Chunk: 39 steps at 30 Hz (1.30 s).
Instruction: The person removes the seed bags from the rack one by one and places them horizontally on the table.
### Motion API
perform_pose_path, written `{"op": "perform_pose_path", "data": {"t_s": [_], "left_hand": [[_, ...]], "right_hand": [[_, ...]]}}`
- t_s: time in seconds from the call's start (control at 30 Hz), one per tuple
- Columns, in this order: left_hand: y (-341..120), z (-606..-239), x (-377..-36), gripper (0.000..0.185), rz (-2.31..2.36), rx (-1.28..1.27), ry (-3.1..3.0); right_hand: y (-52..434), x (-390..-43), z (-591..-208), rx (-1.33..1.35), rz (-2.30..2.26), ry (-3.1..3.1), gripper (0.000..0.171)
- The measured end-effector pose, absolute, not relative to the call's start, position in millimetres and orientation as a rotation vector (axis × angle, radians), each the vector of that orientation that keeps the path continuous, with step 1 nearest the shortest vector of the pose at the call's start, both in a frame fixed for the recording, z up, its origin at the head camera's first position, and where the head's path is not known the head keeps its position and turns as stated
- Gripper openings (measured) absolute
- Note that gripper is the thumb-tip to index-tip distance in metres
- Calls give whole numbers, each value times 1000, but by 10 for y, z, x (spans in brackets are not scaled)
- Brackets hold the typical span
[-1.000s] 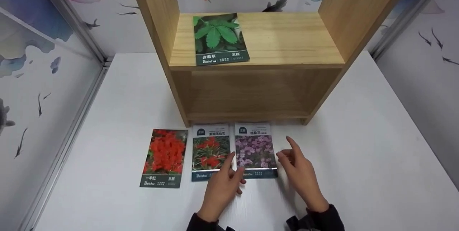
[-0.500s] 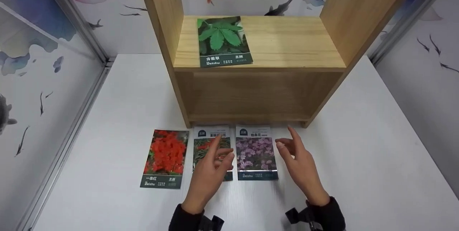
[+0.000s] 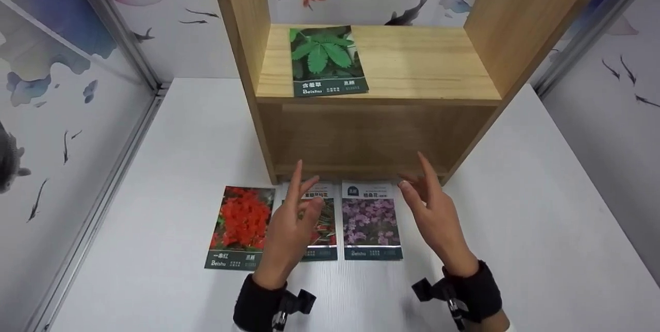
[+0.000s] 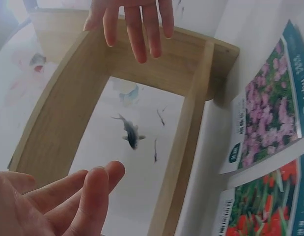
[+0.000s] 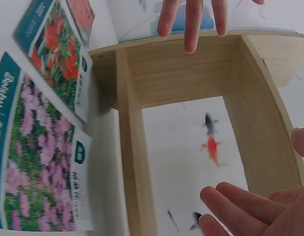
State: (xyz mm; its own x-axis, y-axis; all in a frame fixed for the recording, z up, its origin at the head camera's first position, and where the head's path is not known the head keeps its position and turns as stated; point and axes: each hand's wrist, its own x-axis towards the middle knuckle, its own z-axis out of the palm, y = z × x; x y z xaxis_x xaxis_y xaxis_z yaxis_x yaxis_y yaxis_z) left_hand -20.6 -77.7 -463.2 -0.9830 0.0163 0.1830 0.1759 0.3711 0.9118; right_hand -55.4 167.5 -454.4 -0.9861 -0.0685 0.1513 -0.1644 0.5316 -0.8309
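In the head view my left hand (image 3: pixel 289 229) hovers over a seed packet with red flowers and thin leaves (image 3: pixel 325 226), partly hiding it. Its fingers are spread and hold nothing. My right hand (image 3: pixel 438 216) hangs in the air right of the purple-flowered seed packet (image 3: pixel 370 221), index finger pointing toward the shelf. On the far left of the row lies a seed packet with a mass of red blooms (image 3: pixel 242 221). A green-leaf seed packet (image 3: pixel 326 59) lies on the upper board of the wooden shelf (image 3: pixel 423 64). Both wrist views show the two hands apart, fingers loosely extended.
The shelf unit stands upright on a white table (image 3: pixel 541 229), just behind the row of packets. Printed panels with fish form a wall (image 3: pixel 77 105) at the left, with others at the back and right. Black camera straps (image 3: pixel 260 301) circle both wrists.
Both hands have moved forward toward the shelf, and the left also shifted left, off the purple-flowered packet. The packets stay where they were; the head view has shifted slightly.
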Motion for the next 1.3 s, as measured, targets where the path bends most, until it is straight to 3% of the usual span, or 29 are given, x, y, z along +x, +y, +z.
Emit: {"op": "perform_pose_path", "data": {"t_s": [0.4, 0.77, 1.3], "left_hand": [[-865, -4237, -382, 66, -1649, -230, -2390], [-940, -3916, -650, 65, -1690, -240, -2320], [-1013, -3751, -884, 61, -1932, -227, -2289]], "right_hand": [[1579, -754, -4093, 425, 1489, -2501, 61], [1361, -869, -3619, 472, 1654, -2480, 60], [1320, -1233, -3623, 498, 1885, -2414, 65]]}}
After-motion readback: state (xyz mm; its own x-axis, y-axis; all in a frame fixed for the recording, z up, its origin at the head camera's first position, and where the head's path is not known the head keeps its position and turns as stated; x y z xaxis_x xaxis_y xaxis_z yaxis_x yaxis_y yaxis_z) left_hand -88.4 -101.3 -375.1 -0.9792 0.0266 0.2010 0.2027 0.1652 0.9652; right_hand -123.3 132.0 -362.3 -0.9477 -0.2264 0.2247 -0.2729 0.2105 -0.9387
